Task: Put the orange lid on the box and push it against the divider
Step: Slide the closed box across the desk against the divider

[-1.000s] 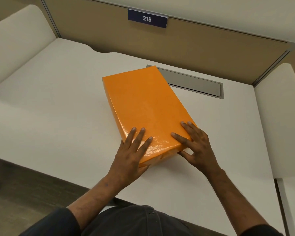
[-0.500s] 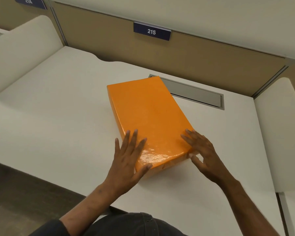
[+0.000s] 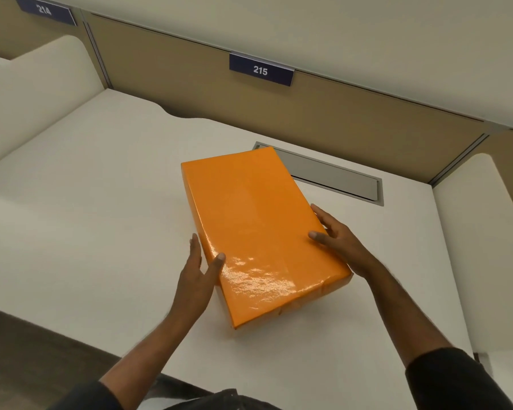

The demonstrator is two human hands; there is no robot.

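The glossy orange lid (image 3: 258,229) covers the box completely, so the box underneath is hidden. It lies at an angle on the white desk (image 3: 86,217), its far corner over the grey cable slot (image 3: 335,176). My left hand (image 3: 199,270) grips the lid's left long side, thumb on top, fingers down the side. My right hand (image 3: 335,238) holds the right long side the same way. The tan divider (image 3: 308,113) stands behind the desk, a gap away from the lid's far end.
Cream side partitions rise at the left (image 3: 33,84) and right (image 3: 480,232) of the desk. A dark label reading 215 (image 3: 261,70) hangs on the divider, and one reading 214 (image 3: 45,10) at far left. The desk's front edge runs near my body.
Both hands left the near end of the lid's top and moved to its long sides, gripping it. The view has tilted up, showing more of the divider.
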